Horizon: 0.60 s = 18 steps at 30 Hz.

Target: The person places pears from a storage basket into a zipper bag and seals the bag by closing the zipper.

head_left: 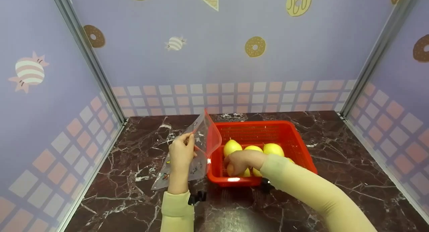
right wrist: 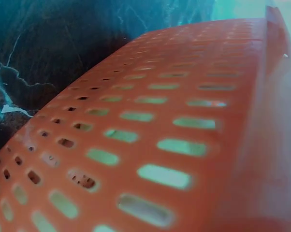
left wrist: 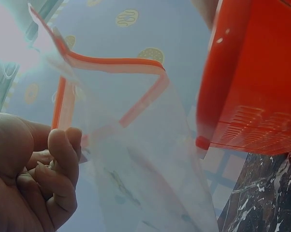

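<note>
Left hand [head_left: 181, 154]: raised above the desk [head_left: 352, 165], fingers curled and pinched on the near edge of a clear zip bag [head_left: 201, 141]. The bag is held upright and tilted, mouth open, its red seal strip [left wrist: 114, 63] seen spread wide in the left wrist view. Bag's lower corner is near the desk surface; contact cannot be told. Its open edge lies just beside the left rim of the red basket [head_left: 295, 138].

Basket: perforated plastic, standing on the dark marbled desk, centre right of the bag. Several yellow pears [head_left: 232, 147] are held inside, clustered toward the near left corner.

Right hand [head_left: 242, 161]: reached over the basket's near rim, fingers curled down round 1 pear [head_left: 246, 172] at the near wall. In the right wrist view only the basket's slotted wall [right wrist: 150, 145] is shown, close up.

Behind: lilac walls printed with doughnuts [head_left: 255, 46] and sweets.
</note>
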Tool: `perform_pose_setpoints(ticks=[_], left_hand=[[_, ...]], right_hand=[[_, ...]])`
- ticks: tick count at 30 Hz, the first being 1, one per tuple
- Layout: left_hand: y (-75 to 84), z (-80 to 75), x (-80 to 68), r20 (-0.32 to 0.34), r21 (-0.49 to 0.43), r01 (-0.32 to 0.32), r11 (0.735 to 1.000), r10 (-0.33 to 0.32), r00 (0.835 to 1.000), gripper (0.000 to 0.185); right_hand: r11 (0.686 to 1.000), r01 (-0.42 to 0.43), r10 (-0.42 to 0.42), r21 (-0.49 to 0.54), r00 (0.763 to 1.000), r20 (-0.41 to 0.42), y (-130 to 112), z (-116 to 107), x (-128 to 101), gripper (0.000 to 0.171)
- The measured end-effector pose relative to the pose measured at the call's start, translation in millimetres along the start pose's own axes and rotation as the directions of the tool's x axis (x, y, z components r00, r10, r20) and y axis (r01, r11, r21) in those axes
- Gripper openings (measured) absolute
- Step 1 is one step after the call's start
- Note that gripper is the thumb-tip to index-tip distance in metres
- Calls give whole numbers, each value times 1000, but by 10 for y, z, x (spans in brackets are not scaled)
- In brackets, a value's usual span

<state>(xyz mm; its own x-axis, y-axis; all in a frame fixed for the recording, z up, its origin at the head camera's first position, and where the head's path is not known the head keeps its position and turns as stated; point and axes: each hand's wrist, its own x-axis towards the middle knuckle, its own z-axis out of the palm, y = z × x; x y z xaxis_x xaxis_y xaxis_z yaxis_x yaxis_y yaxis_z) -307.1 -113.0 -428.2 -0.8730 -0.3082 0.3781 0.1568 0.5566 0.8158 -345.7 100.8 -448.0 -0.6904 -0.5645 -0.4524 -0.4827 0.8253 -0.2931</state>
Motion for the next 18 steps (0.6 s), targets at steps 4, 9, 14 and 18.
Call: perform_pose_setpoints(ticks=[4, 9, 14, 18], left_hand=[[-13, 7, 2, -2, -3, 1, 1000, -1, 1000, 27], [-13, 4, 0, -6, -8, 4, 1000, -5, 1000, 26], [-6, -9, 1, 2, -8, 16, 1000, -16, 1000, 27], [-8, -14, 2, 4, -3, 17, 1000, -17, 1000, 27]], right_hand=[[999, 7, -6, 44, 1000, -26, 27, -37, -43, 52], [995, 67, -60, 71, 993, -106, 61, -79, -62, 51], [989, 110, -93, 97, 982, -161, 93, -144, -87, 51], [984, 136, -111, 116, 974, -198, 120, -193, -108, 54]])
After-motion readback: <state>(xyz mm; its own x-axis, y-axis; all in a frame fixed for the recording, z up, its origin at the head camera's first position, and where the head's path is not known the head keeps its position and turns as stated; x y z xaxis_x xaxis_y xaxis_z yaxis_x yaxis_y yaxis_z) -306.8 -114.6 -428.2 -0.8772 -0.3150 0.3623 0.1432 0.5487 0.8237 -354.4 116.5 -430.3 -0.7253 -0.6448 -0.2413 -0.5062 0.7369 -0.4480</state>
